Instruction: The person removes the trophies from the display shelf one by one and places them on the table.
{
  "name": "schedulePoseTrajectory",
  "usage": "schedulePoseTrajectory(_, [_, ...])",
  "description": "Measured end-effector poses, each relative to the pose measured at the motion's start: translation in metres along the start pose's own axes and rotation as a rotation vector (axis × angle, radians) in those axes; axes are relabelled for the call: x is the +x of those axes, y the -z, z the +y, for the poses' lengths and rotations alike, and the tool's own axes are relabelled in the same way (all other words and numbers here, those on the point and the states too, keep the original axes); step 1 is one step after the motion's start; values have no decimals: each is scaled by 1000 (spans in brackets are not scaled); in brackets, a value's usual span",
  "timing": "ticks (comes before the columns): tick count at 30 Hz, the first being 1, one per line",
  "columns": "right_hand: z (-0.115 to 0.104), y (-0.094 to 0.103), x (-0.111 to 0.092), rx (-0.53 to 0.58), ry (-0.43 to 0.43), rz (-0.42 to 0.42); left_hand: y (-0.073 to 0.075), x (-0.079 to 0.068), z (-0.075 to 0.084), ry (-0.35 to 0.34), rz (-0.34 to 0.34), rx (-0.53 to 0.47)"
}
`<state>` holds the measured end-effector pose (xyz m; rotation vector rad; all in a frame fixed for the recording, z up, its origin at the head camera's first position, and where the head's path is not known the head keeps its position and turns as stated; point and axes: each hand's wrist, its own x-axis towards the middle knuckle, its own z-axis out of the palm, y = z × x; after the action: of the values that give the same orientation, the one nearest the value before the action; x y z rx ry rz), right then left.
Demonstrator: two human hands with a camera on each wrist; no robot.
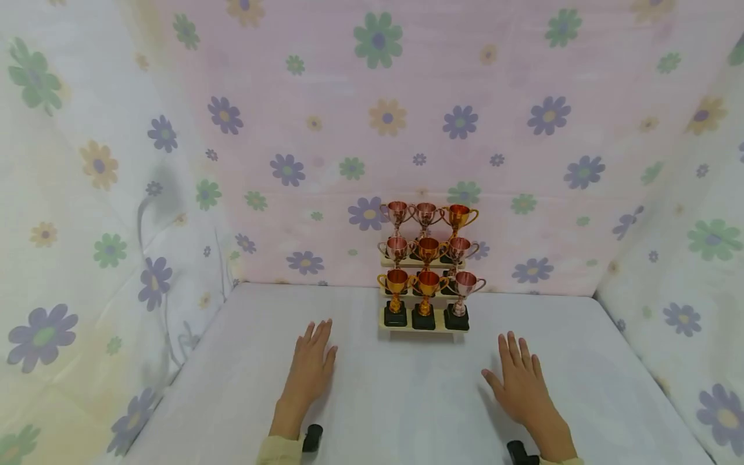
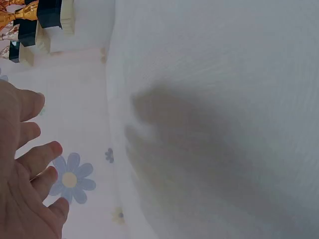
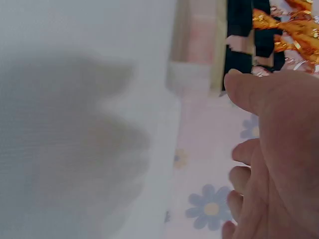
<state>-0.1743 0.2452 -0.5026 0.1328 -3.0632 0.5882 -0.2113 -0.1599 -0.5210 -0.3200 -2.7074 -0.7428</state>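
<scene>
Small two-handled trophy cups stand upright on a pale tiered rack (image 1: 421, 330), in three rows of three on black bases. In the front row are a gold trophy (image 1: 397, 284), another gold trophy (image 1: 429, 284) and a pinkish trophy (image 1: 465, 285). My left hand (image 1: 310, 368) is palm down over the table, left of the rack, fingers extended and holding nothing. On the right, my right hand (image 1: 519, 384) is likewise flat with straight fingers, apart from the rack. The left wrist view catches black trophy bases (image 2: 50, 12) at its top left corner.
A white cloth covers the table (image 1: 395, 400). Behind it hangs a pink flowered backdrop (image 1: 325, 226), and flowered fabric also closes the left side (image 1: 70, 271) and right side (image 1: 668, 271). Dark straps sit at the left wrist (image 1: 312, 438) and right wrist (image 1: 521, 453).
</scene>
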Motion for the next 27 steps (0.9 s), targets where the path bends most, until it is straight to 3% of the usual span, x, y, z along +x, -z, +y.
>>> schedulePoseTrajectory(6, [-8, 13, -8, 19, 52, -62, -8, -1, 5, 51, 4, -269])
schedulePoseTrajectory(10, [-11, 21, -6, 71, 62, -103, -14, 4, 10, 90, -61, -474])
schedulePoseTrajectory(12, [-11, 25, -5, 124, 63, -106, -17, 7, 14, 119, -125, -556])
schedulePoseTrajectory(16, [-10, 29, 3, 213, 106, -26, -21, 12, 22, 164, -257, -733])
schedulePoseTrajectory(19, [-8, 30, 13, 260, 156, 81, -25, 16, 30, 243, -339, -874])
schedulePoseTrajectory(22, [-5, 32, 26, 310, 184, 167, -31, 21, 36, 314, -368, -934])
schedulePoseTrajectory(27, [1, 35, 51, 391, 197, 247, -39, 32, 44, 426, -332, -988])
